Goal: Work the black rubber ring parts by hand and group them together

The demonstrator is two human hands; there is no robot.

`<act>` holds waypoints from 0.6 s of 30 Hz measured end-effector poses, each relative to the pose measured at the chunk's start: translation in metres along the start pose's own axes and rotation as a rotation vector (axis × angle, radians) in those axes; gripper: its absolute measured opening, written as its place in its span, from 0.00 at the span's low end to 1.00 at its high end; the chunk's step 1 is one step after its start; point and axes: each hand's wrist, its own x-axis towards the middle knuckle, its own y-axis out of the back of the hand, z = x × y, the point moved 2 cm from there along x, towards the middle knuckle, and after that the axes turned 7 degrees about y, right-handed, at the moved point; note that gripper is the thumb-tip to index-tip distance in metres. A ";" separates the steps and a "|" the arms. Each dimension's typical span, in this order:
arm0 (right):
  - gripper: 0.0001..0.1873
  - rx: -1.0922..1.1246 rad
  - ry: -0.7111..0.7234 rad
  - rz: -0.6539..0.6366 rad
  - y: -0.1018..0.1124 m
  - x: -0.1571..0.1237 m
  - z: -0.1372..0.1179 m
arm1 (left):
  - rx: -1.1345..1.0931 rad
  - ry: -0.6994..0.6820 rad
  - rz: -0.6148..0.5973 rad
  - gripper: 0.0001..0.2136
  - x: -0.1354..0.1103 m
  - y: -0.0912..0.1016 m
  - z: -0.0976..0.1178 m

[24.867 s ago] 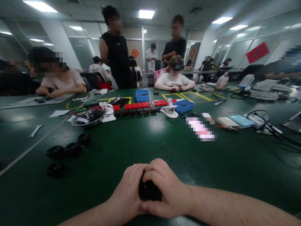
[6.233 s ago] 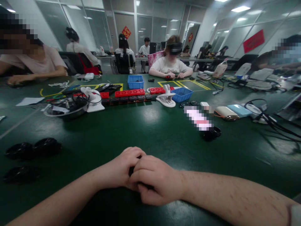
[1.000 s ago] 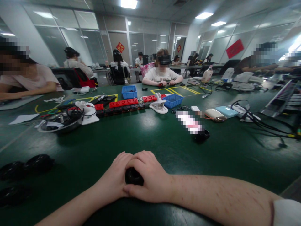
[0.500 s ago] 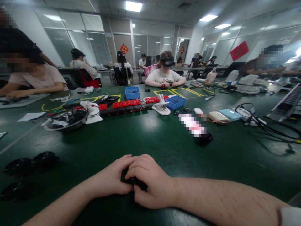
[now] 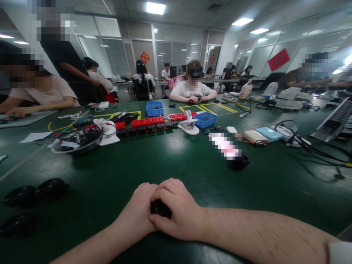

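Note:
Low over the near part of the green table point(image 5: 118, 165), my two hands meet around a shiny black rounded part point(image 5: 161, 208). My right hand point(image 5: 178, 209) curls over it, thumb below and fingers above. Against its other side lies my left hand point(image 5: 141, 207), its back turned up and its fingertips hidden behind the part and my right hand. Most of the part is covered, so its exact kind does not show. Three similar black round parts point(image 5: 52, 187) sit at the left of the table.
Ahead are a metal bowl point(image 5: 77, 146) of small pieces, a white clip stand point(image 5: 189, 124), red and black strips point(image 5: 148, 121) and blue baskets point(image 5: 154, 109). At right lie a phone point(image 5: 224, 145), another black part point(image 5: 239, 161) and black cables point(image 5: 324, 146). Other people sit around.
My left hand has turned over the black part, its back now facing up and its thumb no longer visible below. My right hand stays almost in place. A standing person has appeared at left.

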 end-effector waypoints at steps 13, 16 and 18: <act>0.11 0.114 0.230 -0.037 0.000 0.001 -0.005 | -0.201 -0.130 -0.289 0.10 0.005 0.027 -0.012; 0.12 0.128 0.268 -0.079 -0.001 0.003 -0.004 | -0.190 -0.078 -0.291 0.17 0.003 0.029 -0.014; 0.13 0.155 0.287 -0.064 0.000 0.003 -0.005 | -0.160 -0.090 -0.281 0.22 0.000 0.024 -0.013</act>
